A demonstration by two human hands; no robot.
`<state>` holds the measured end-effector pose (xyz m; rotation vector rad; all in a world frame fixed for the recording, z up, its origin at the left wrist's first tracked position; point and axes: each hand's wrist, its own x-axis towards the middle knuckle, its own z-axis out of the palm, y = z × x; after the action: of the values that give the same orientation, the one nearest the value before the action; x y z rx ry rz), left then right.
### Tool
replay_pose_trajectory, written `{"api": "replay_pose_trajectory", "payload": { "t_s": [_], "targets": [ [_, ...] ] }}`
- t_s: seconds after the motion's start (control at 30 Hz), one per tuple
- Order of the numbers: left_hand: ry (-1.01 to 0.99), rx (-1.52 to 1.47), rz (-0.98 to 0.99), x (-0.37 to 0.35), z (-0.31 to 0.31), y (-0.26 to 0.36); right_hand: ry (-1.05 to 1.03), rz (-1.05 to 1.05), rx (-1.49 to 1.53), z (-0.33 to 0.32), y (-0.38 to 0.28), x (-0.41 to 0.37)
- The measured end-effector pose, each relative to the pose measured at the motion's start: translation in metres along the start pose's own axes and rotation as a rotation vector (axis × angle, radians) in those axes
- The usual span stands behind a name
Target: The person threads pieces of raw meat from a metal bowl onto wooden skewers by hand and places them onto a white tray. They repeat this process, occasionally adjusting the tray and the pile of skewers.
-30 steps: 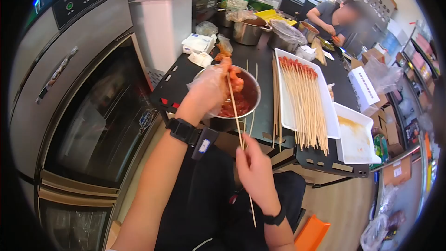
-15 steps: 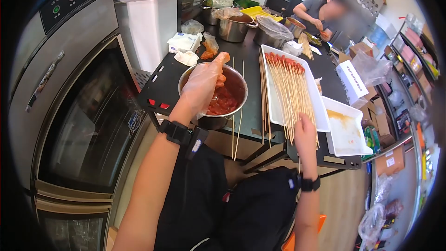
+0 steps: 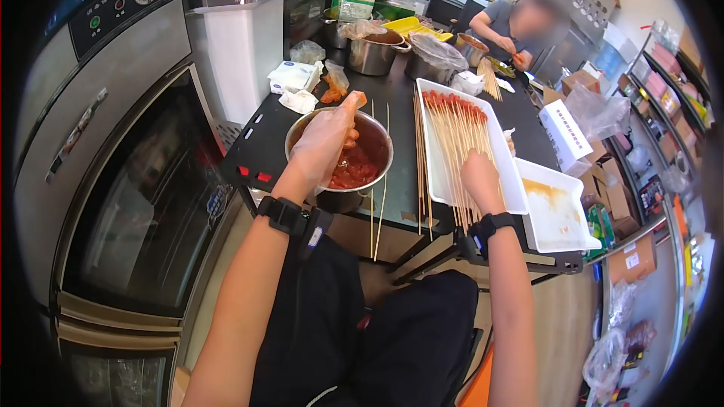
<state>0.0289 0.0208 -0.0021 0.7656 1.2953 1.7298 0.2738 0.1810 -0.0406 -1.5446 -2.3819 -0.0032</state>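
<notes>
My left hand (image 3: 324, 143), in a clear plastic glove, is over a steel pot (image 3: 391, 158) of red meat pieces (image 3: 356, 167). Its fingers are curled, with the thumb side raised; whatever they hold is hidden. My right hand (image 3: 481, 177) is closed over the bamboo skewers (image 3: 458, 139) in a white tray (image 3: 507, 139), gripping skewer shafts near their lower ends. Red meat (image 3: 454, 103) covers the far ends of these skewers. Bare skewers (image 3: 421, 158) lie along the tray's left side, and two more sticks (image 3: 382, 200) stick out beside the pot.
A second white tray (image 3: 581, 215) with yellowish liquid sits at right. Behind stand a tissue box (image 3: 294, 75), a large pot (image 3: 373, 56) and a bag-covered pot (image 3: 434, 68). Across the table a person (image 3: 501, 26) works with their hands. Shelves (image 3: 664, 113) line the right.
My right hand has moved up and slightly left, from the skewers' lower ends to further over the tray. The left hand stays over the pot, nearly unchanged.
</notes>
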Motion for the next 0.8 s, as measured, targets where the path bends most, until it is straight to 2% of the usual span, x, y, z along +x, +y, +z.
{"api": "replay_pose_trajectory", "payload": {
  "t_s": [0.03, 0.07, 0.1, 0.13, 0.17, 0.27, 0.3, 0.37, 0.4, 0.43, 0.5, 0.53, 0.57, 0.63, 0.7, 0.77, 0.8],
  "targets": [
    [0.002, -0.001, -0.005, 0.007, -0.006, -0.008, 0.159, -0.069, -0.082, 0.002, -0.001, -0.003],
    [-0.03, 0.559, 0.199, 0.019, -0.016, -0.019, 0.318, -0.14, -0.163, 0.005, -0.003, -0.007],
    [-0.062, 1.119, 0.404, 0.017, -0.017, -0.015, 0.317, -0.145, -0.162, -0.001, -0.014, -0.015],
    [-0.128, 1.549, 0.704, 0.009, -0.021, -0.014, 0.336, -0.272, -0.112, -0.006, -0.026, -0.026],
    [-0.124, 1.545, 0.699, 0.007, -0.02, -0.011, 0.351, -0.397, -0.062, -0.011, -0.041, -0.039],
    [-0.565, 1.899, 0.361, 0.005, -0.009, -0.005, 0.283, -0.568, -0.032, -0.001, -0.086, -0.07],
    [-0.559, 1.894, 0.366, 0.004, -0.004, -0.006, 0.277, -0.629, -0.015, 0.008, -0.098, -0.074],
    [-0.71, 1.882, 0.496, 0.005, 0.001, -0.015, 0.271, -0.612, -0.008, 0.033, -0.117, -0.078],
    [-0.659, 1.801, 0.46, 0.008, -0.002, -0.02, 0.227, -0.519, -0.042, 0.039, -0.127, -0.08],
    [-0.651, 1.807, 0.46, 0.013, -0.003, -0.025, 0.233, -0.524, -0.038, 0.047, -0.13, -0.078],
    [-0.548, 1.716, 0.102, 0.012, 0.007, -0.021, 0.21, -0.216, 0.034, 0.062, -0.134, -0.069],
    [-0.579, 1.793, 0.011, 0.016, 0.01, -0.021, 0.205, -0.163, -0.018, 0.066, -0.135, -0.064],
    [-0.575, 1.795, 0.024, 0.017, 0.011, -0.02, 0.216, -0.162, -0.021, 0.064, -0.136, -0.061],
    [-0.513, 1.713, -0.06, 0.015, 0.01, -0.021, 0.018, -0.046, 0.122, 0.061, -0.137, -0.056],
    [-0.501, 1.701, -0.009, 0.012, 0.009, -0.019, 0.015, -0.063, 0.122, 0.055, -0.135, -0.055],
    [-0.44, 1.594, -0.097, 0.007, 0.012, -0.011, -0.121, -0.183, 0.171, 0.048, -0.131, -0.049],
    [-0.436, 1.589, -0.092, 0.002, 0.014, -0.004, -0.117, -0.187, 0.166, 0.047, -0.127, -0.048]
  ]
}}
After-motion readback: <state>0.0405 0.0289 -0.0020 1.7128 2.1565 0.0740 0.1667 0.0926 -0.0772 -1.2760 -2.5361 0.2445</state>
